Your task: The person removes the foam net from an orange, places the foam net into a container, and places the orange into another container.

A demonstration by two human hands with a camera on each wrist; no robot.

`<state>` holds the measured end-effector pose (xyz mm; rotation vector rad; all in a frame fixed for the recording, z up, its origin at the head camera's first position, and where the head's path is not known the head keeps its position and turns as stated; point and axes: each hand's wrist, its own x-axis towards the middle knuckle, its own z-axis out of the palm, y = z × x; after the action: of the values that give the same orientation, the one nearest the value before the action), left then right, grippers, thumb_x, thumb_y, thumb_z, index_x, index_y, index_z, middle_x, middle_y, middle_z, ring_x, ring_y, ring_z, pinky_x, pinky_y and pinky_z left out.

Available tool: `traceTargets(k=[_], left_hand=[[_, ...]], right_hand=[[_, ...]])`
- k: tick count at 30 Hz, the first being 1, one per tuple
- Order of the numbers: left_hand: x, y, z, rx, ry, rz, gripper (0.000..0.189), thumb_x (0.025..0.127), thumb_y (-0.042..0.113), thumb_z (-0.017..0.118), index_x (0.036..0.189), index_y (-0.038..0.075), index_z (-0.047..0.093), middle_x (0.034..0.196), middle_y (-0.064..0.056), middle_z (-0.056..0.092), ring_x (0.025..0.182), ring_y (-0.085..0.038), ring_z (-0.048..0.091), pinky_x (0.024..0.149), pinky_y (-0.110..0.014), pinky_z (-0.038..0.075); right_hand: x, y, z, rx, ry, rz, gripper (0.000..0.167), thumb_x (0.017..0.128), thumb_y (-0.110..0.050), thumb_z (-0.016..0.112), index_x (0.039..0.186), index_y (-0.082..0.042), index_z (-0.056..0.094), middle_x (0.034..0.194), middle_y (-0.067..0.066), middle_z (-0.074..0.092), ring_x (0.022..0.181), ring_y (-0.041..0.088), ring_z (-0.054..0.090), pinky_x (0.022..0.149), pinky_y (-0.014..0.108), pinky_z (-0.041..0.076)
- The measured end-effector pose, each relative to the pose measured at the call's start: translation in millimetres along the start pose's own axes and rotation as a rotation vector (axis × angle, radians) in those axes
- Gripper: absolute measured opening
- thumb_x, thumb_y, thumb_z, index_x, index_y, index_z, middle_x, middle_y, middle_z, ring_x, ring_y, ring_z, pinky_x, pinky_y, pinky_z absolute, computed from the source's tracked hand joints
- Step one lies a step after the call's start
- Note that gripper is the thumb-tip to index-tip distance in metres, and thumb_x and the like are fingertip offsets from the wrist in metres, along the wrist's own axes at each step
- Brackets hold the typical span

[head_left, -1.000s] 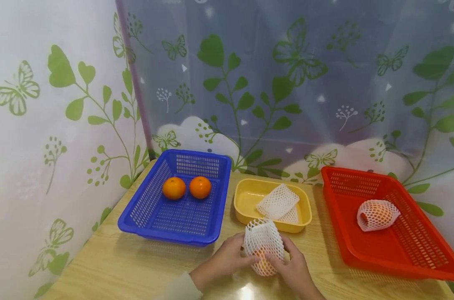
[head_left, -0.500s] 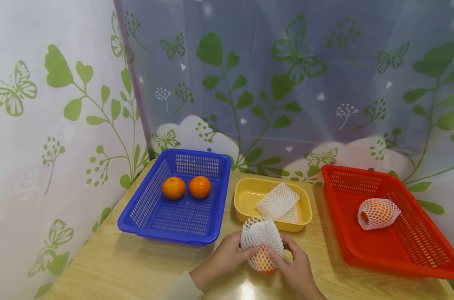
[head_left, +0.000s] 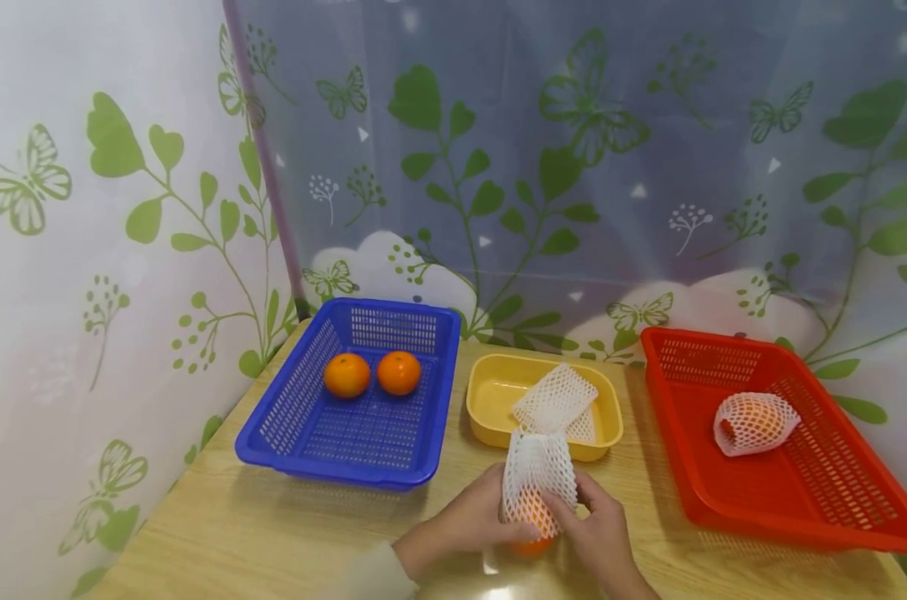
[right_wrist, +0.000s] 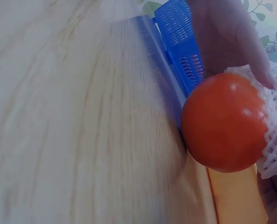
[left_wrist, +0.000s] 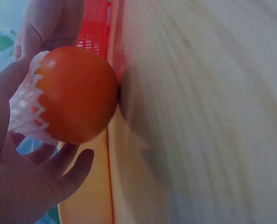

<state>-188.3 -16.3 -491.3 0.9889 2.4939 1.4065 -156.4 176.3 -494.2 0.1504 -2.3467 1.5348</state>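
Observation:
Both hands are around an orange [head_left: 532,547] partly covered by a white foam fruit net [head_left: 539,467] just above the table's near part. My left hand [head_left: 474,510] holds the net and fruit from the left, its thumb across the near side. From the right, my right hand [head_left: 600,523] grips the net with its thumb on the mesh. In the left wrist view, the orange's bare end [left_wrist: 77,95] pokes out of the net's jagged rim. The right wrist view also has the bare orange [right_wrist: 224,123] low beside the wooden surface, the net around its other end.
A blue basket [head_left: 273,460] with two oranges [head_left: 347,376] [head_left: 398,373] stands at left. Behind the hands, a yellow tub [head_left: 491,400] holds flat foam nets [head_left: 558,396]. At right, a red basket [head_left: 769,508] contains a netted orange [head_left: 757,423].
The hands and the netted orange have shifted slightly right. The orange's bare lower end now shows below the net, and the net's upper part stands straighter.

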Motion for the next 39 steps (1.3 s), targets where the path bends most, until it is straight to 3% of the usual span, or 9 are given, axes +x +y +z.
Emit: traceTargets(k=[8,15,17,26,33,39], left_hand=[[-0.6,7.2,3.6,-0.001,-0.061,-0.036,0.084,0.073,0.038,0.086,0.142,0.019,0.044,0.134,0.0,0.054,0.118,-0.007,0.051,0.102,-0.027,0.041],[-7.9,10.7,-1.2,0.161,-0.095,-0.108,0.08,0.071,0.046,0.085,0.136,0.014,0.05,0.128,0.0,0.056,0.114,-0.007,0.053,0.099,-0.027,0.044],[-8.9,12.5,-2.2,0.169,-0.101,-0.125,0.08,0.071,0.046,0.085,0.135,0.012,0.05,0.128,-0.001,0.056,0.113,-0.007,0.053,0.099,-0.027,0.044],[-12.1,13.1,-2.9,0.179,-0.101,-0.122,0.081,0.072,0.044,0.084,0.138,0.014,0.049,0.131,0.001,0.056,0.115,-0.007,0.052,0.099,-0.027,0.044],[-12.0,11.3,-7.5,0.193,-0.126,-0.101,0.072,0.074,0.044,0.083,0.132,0.015,0.053,0.128,0.004,0.055,0.113,-0.006,0.052,0.097,-0.026,0.044],[-12.2,11.1,-7.0,0.223,-0.168,-0.1,0.077,0.076,0.044,0.081,0.139,0.014,0.048,0.135,0.003,0.052,0.121,-0.01,0.05,0.102,-0.031,0.042]], right_hand=[[-2.6,-3,3,0.033,0.022,0.001,0.025,0.083,-0.011,0.078,0.106,-0.006,0.07,0.098,0.005,0.073,0.085,0.004,0.064,0.072,0.019,0.053],[5.1,-2,0,0.097,0.075,-0.014,0.021,0.084,-0.002,0.075,0.103,-0.002,0.068,0.096,0.011,0.071,0.085,0.005,0.065,0.071,0.016,0.053],[6.0,-3,-1,0.09,0.081,0.001,0.021,0.084,-0.004,0.075,0.104,-0.002,0.068,0.097,0.011,0.071,0.085,0.004,0.064,0.071,0.015,0.053],[11.6,-4,-7,0.052,0.089,0.01,0.025,0.086,-0.006,0.073,0.109,0.0,0.066,0.101,0.014,0.07,0.085,0.002,0.063,0.072,0.013,0.052],[27.2,-9,-15,0.081,0.102,-0.011,0.028,0.085,0.004,0.071,0.111,0.007,0.064,0.102,0.017,0.069,0.085,0.004,0.065,0.071,0.013,0.053],[59.3,-8,-27,0.091,0.077,-0.049,0.032,0.087,0.004,0.069,0.116,0.012,0.059,0.108,0.026,0.065,0.087,0.002,0.063,0.071,0.01,0.051]])
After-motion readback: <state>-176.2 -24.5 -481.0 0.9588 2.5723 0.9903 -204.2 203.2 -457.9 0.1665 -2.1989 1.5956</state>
